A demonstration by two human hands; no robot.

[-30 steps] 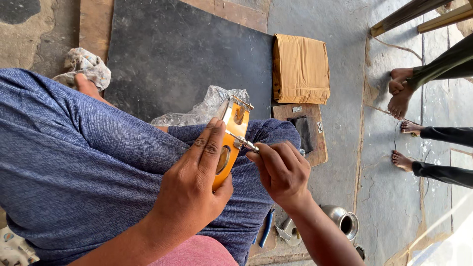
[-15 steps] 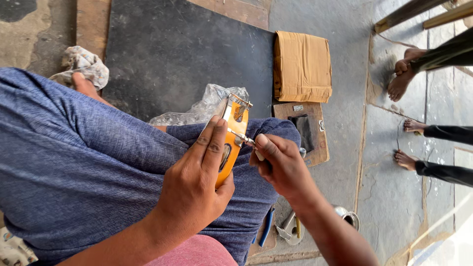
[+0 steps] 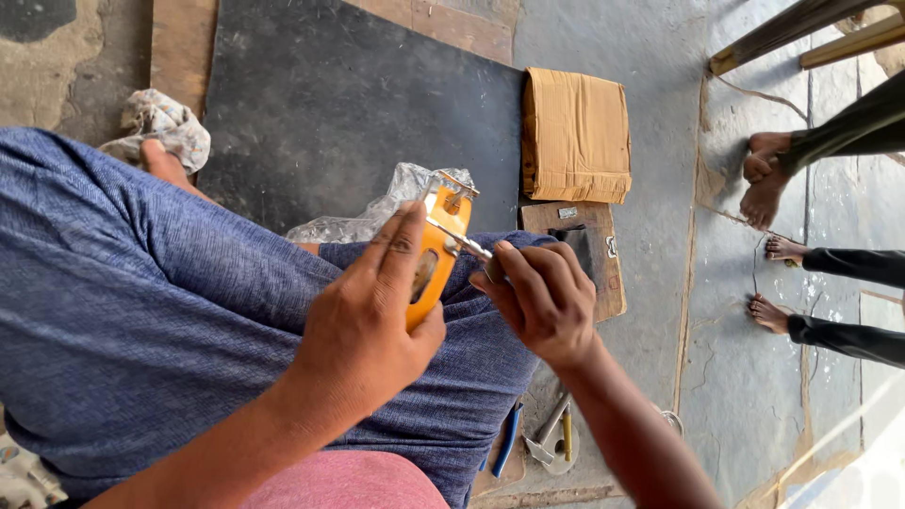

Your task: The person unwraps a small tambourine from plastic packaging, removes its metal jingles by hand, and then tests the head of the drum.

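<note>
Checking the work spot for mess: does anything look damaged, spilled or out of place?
Nothing spilled. A crumpled rag and crinkled clear plastic lie loose on the floor, and the cardboard has frayed edges. Both hands hold the orange tool normally.

Left hand (image 3: 363, 330): forearm enters from lower left, fingers curled in a closed grip, index finger extended straight along the top. Right hand (image 3: 542, 297): forearm enters from lower right, fingers bunched tight, thumb forward; fingertip contact partly hidden, probably a pinch. Both hands close together above the lap, knuckles nearly touching.
</note>
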